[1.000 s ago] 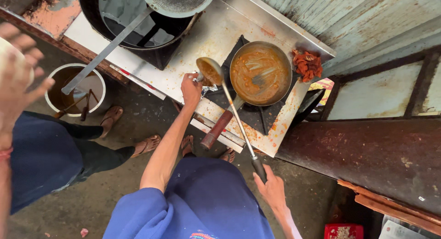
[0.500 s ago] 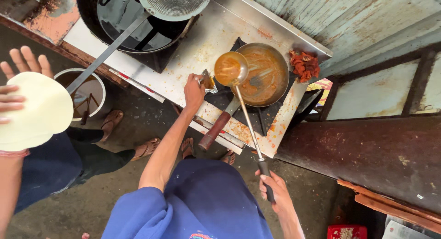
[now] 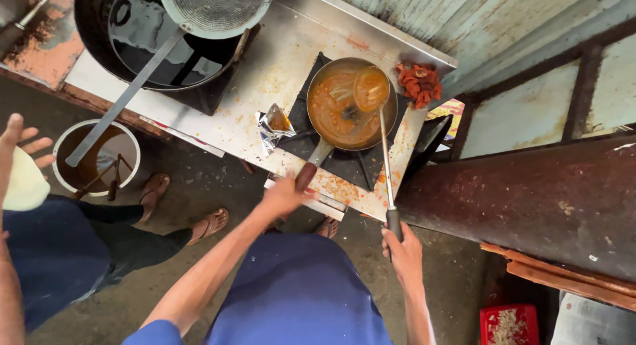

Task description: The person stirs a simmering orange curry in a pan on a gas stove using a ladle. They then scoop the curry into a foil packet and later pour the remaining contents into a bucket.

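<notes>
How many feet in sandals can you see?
3. Two sandalled feet, one and another, belong to the other person on the left, below the bucket. A third foot peeks out under the counter; its partner may be hidden.

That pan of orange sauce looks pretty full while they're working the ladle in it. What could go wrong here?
The ladle sits over the brimming sauce in the frying pan; a tilt by the right hand could slop hot liquid onto the counter. The left hand is at the pan handle, so a jerk might tip it toward sandalled feet below.
</notes>
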